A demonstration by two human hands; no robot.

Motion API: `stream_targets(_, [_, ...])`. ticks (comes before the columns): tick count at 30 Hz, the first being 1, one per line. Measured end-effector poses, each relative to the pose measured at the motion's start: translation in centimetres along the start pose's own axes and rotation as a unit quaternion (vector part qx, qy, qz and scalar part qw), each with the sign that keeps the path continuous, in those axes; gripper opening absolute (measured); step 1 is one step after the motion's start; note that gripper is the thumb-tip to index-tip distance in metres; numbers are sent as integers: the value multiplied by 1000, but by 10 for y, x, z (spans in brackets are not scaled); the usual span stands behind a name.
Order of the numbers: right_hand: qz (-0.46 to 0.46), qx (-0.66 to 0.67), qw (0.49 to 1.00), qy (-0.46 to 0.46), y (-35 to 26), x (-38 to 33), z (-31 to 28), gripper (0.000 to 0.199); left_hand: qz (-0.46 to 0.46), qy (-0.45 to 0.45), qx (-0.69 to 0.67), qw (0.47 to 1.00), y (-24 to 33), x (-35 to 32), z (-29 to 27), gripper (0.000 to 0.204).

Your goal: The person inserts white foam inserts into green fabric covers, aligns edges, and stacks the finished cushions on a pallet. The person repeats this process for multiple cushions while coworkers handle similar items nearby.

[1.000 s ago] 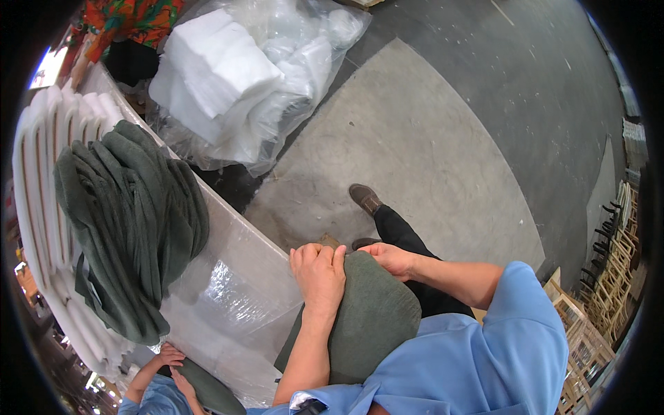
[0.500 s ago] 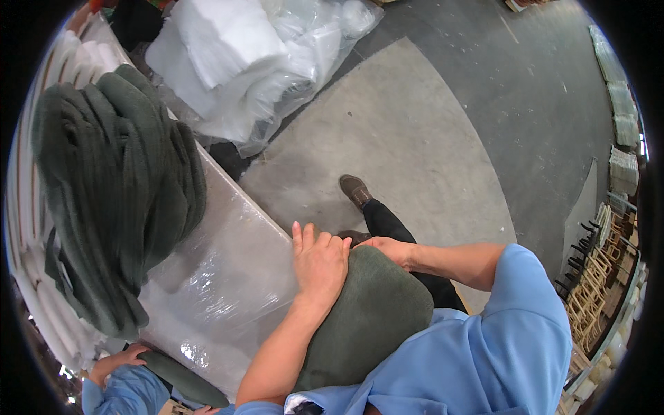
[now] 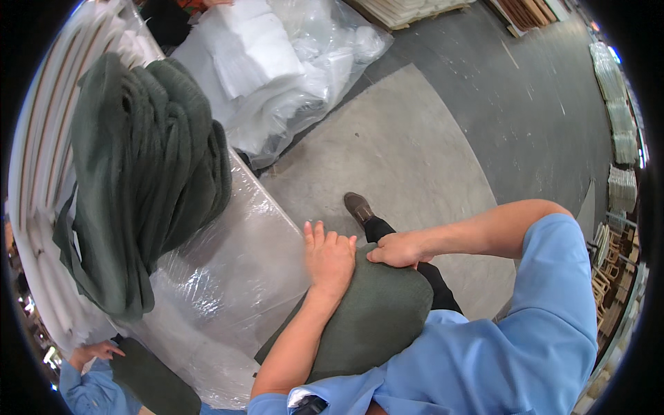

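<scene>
Head view: my left hand [image 3: 329, 257] lies flat on cushion [image 3: 366, 318] against my body; right hand [image 3: 395, 249] pinches its top edge, prob. cover fabric. Keep palm pressing w/ even tension.

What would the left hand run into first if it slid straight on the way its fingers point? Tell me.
Probably the clear plastic sheet covering the table: the left hand, flat on the dark green cushion, points up-left toward it. Depth is unclear.
</scene>
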State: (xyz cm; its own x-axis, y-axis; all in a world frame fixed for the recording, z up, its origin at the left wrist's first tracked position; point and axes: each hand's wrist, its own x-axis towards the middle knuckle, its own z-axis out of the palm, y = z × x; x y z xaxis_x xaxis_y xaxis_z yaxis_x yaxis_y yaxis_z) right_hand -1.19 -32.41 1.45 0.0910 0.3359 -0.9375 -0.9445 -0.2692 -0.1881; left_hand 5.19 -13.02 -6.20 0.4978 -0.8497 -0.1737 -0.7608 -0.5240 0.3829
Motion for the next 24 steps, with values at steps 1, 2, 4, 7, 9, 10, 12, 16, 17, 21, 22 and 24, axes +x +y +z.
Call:
stream_targets(1, [13,-1,1000,-1,-5,5,1,53,-3,2,2,1000,0,1,0,29])
stream_targets(2, [26,-1,1000,0,-9,9,2,51,-7,13,-9,1000,-1,0,-1,25])
stream_targets(4, [29,-21,999,15,-9,24,0,48,-23,45,-31,998,0,-1,-1,20])
stream_targets(7, [11,-11,999,29,-5,44,3,44,-49,130,-104,985,0,-1,-2,23])
stream_targets(9, [-8,17,999,36,-4,59,7,42,-53,175,-203,962,-4,-6,0,27])
stream_targets(10, [-5,-5,1000,23,-14,55,8,43,-54,205,-241,947,-9,-8,-2,29])
stream_targets(12, [2,-59,998,4,-34,44,13,47,-81,203,-314,924,-15,-16,-10,27])
stream_targets(16, [-17,45,999,-13,-15,59,24,56,-89,100,-407,903,-16,-65,-95,27])
stream_targets(17, [-18,62,998,4,-12,51,28,56,-93,56,-361,926,-15,-93,-128,28])
stream_targets(21, [-41,145,987,60,16,45,43,50,-237,128,-212,939,-17,-252,-204,32])
stream_targets(22, [-57,170,982,57,23,47,48,50,-309,253,-235,886,-16,-294,-200,36])
stream_targets(24, [-84,223,970,52,38,50,56,51,-430,472,-273,720,-8,-371,-174,44])
